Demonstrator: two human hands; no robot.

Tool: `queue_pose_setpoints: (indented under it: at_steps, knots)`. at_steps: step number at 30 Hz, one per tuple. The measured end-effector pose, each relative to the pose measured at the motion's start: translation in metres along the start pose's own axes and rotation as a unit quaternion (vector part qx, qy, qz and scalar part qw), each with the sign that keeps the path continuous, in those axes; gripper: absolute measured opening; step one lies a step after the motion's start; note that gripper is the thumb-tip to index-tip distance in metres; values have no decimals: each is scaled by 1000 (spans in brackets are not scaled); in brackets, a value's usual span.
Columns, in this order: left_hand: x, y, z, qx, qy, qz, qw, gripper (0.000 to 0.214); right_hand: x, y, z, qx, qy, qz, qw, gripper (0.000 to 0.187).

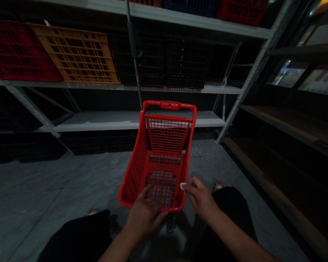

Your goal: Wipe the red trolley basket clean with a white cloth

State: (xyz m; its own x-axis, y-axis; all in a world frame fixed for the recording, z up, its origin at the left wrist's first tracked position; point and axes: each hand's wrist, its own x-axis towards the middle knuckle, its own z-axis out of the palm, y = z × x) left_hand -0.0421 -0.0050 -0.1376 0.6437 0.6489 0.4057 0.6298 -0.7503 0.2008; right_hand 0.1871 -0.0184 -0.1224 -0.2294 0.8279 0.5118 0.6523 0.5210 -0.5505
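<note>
Grey metal warehouse shelving (pixel 120 87) fills the view ahead, holding a red crate (pixel 16 51), an orange crate (pixel 76 58) and black crates (pixel 186 63). Below, on a concrete floor (pixel 43 182), stands a red plastic shopping basket (pixel 162 163) on a wheeled stand, directly before the person. The left hand (pixel 144 214) curls over the basket's near rim, holding it. The right hand (pixel 200 200) is half open beside the right rim; whether it grips cannot be told.

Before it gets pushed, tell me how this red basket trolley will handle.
The red plastic basket trolley probably feels light for its size, given its open mesh walls, and stiff, given the moulded frame. Perched on a thin post, it may tip if shoved hard.
</note>
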Motion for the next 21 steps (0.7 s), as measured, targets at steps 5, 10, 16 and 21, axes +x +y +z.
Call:
queue_pose_setpoints:
  at_steps: [5,10,16,21]
  knots:
    - [-3,-6,1,-12,-10,-2,1000,25,-31,-22,9,-1,-73,-1,997,26]
    - [-4,-8,-6,-31,-11,7,999,20,-16,-7,8,-3,-49,-28,998,32]
    - [-2,-7,-14,-24,-11,8,1000,21,24,17,5,6,41,-16,999,27]
    - [0,-4,-19,-11,-24,-13,1000,22,5,-6,8,51,7,3,999,26]
